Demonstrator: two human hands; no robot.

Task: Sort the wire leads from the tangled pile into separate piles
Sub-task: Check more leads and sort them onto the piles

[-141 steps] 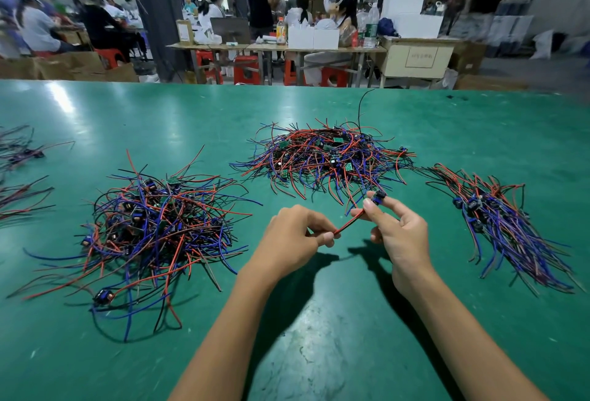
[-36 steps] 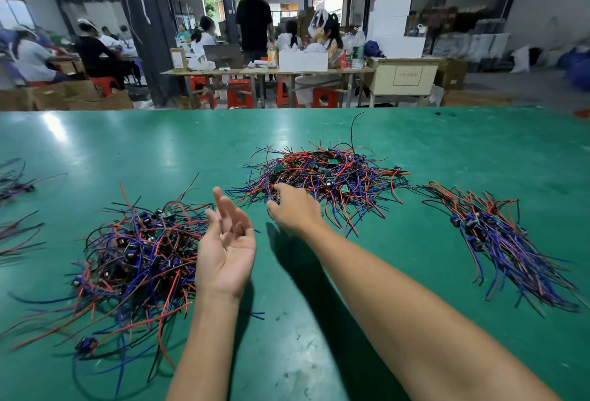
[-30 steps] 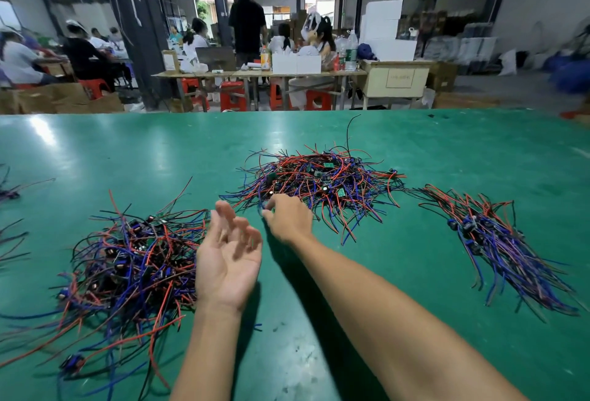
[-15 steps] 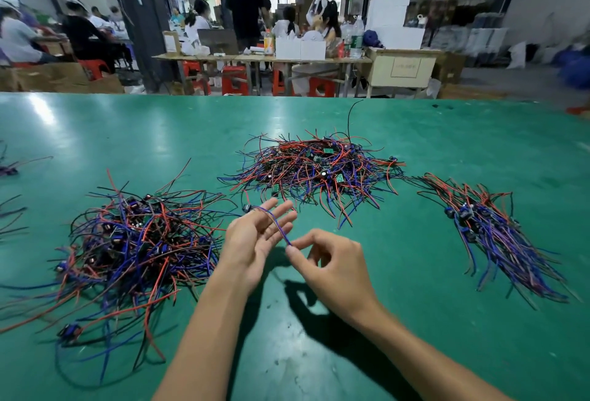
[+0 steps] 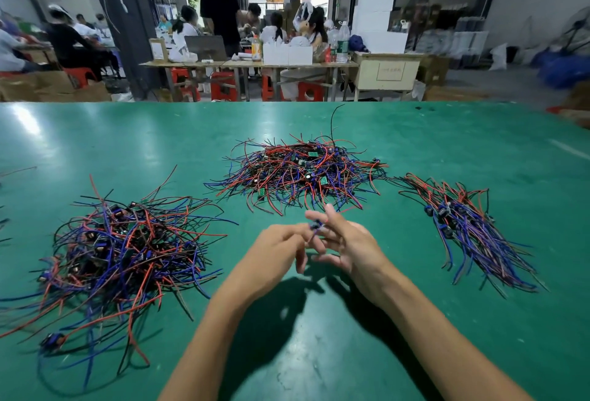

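Whereas half a second ago the left hand [image 5: 274,247] lay palm-up with a blue lead draped over its fingers and the right hand [image 5: 348,244] pinched the trailing end just below, both hands now meet over the counter [image 5: 319,352], raised a little nearer the central tangled pile [image 5: 303,174]. One wire lead [image 5: 316,225] sits between them: a small dark-blue component end shows at the fingertips, with a short stretch of blue wire below it. Motion blur hides the rest of its length.

Left hand: fingers curled, tips pinching the lead beside the component. Right hand: index and thumb on the same lead, the other fingers spread and fairly straight. Blur makes the exact contact uncertain.

A second ago the right hand was reaching into the near edge of the central pile while the left waited open; so a single lead has been drawn free and is now being handled in the air, apart from every pile.

Judgement: the step in hand is checking or straightening this lead before assigning it. Left pile [image 5: 121,247] is loose and sprawling; right pile [image 5: 469,228] is combed roughly parallel. Central pile looks large, so sorting is far from done. Destination cannot be told yet.
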